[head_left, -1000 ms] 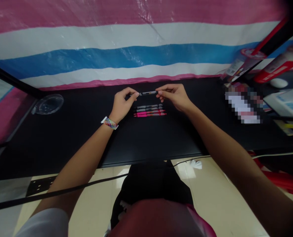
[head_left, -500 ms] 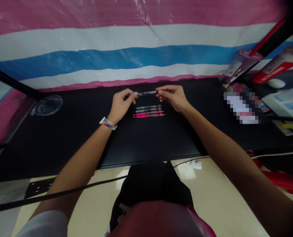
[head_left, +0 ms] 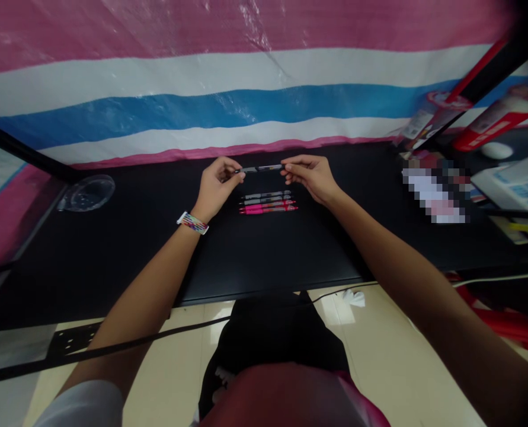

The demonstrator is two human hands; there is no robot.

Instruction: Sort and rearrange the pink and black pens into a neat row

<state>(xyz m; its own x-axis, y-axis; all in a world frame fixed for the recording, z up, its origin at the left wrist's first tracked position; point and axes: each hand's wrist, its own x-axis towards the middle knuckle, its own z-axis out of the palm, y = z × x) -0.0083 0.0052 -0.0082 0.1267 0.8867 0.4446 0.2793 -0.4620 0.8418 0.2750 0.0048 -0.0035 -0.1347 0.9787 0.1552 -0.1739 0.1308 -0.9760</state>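
Note:
A dark, partly clear pen (head_left: 261, 169) is held level between both hands, beyond a row of other pens. My left hand (head_left: 217, 185) pinches its left end between thumb and fingers. Its right end sits in the fingertips of my right hand (head_left: 310, 177). Just nearer to me, pens lie side by side on the black table (head_left: 272, 255): grey and black pens (head_left: 267, 197) at the back, pink and red pens (head_left: 268, 207) in front.
A clear round plastic lid or dish (head_left: 88, 193) rests at the table's left. Toward the right stand a clear plastic tub (head_left: 430, 118), a red and white container (head_left: 497, 121) and a white mouse-like object (head_left: 497, 150). A striped plastic sheet (head_left: 228, 107) hangs behind the table.
My left fingers have shifted slightly left along the pen, toward its end, so more of it shows. My right hand keeps its hold, and the pens on the table have not moved.

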